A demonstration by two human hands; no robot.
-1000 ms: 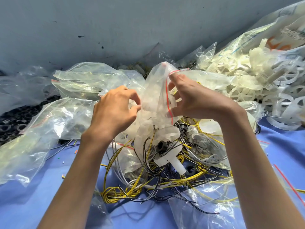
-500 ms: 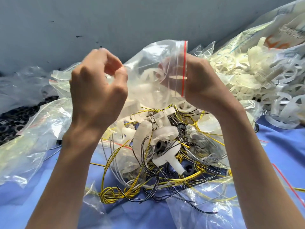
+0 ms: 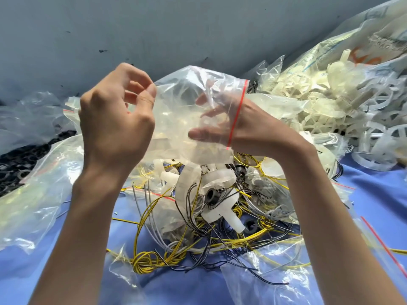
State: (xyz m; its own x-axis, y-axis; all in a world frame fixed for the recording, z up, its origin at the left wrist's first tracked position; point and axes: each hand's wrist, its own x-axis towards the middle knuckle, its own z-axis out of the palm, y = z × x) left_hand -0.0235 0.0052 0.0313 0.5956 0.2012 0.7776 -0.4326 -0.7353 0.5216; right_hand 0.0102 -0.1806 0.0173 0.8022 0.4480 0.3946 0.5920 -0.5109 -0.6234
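I hold a clear zip bag (image 3: pixel 189 93) with a red seal strip (image 3: pixel 237 113) up over a heap of parts. My left hand (image 3: pixel 114 128) pinches the bag's left edge between thumb and fingertips. My right hand (image 3: pixel 259 130) is pushed into the bag's mouth up to the wrist, and its spread fingers show through the plastic. Below the bag lies a tangle of yellow, black and grey wires (image 3: pixel 145 263) around a white plastic housing with a stub tube (image 3: pixel 220 208).
A blue cloth (image 3: pixel 374 205) covers the surface. White plastic wheels and fan parts (image 3: pixel 330 102) are piled at the right, partly in big bags. Crumpled clear bags (image 3: pixel 33 194) lie at the left over black rings (image 3: pixel 13 164). A grey wall closes the back.
Both hands lifted the bag from the heap and spread it. My right hand went from gripping the red-strip edge to reaching inside the bag.
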